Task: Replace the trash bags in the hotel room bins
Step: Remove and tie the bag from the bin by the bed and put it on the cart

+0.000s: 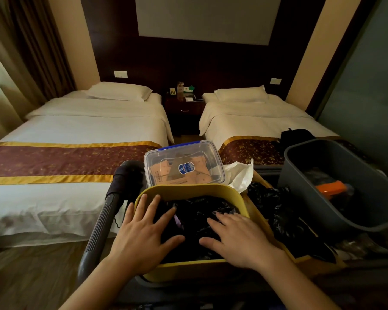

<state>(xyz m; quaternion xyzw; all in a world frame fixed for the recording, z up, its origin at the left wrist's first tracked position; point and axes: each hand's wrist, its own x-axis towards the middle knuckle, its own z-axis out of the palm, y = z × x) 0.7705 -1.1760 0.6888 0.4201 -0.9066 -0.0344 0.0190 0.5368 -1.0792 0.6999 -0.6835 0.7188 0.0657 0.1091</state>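
A yellow bin point(189, 190) stands on the cart in front of me, filled with crumpled black trash bags point(199, 211). My left hand point(143, 233) lies flat over the bin's left side, fingers spread, resting on the black plastic. My right hand point(235, 236) lies flat on the bags at the right, fingers apart. Neither hand grips anything that I can see. More black bags point(276, 206) lie heaped on the cart to the right of the bin. A grey bin point(311, 198) sits tilted at the right, with an orange-capped item point(329, 187) inside.
A clear lidded box point(184, 164) of brown packets stands behind the yellow bin, white plastic point(240, 175) beside it. The cart's dark handle point(105, 218) runs at the left. Two made beds point(76, 135) flank a nightstand point(184, 108). A black bag point(296, 136) lies on the right bed.
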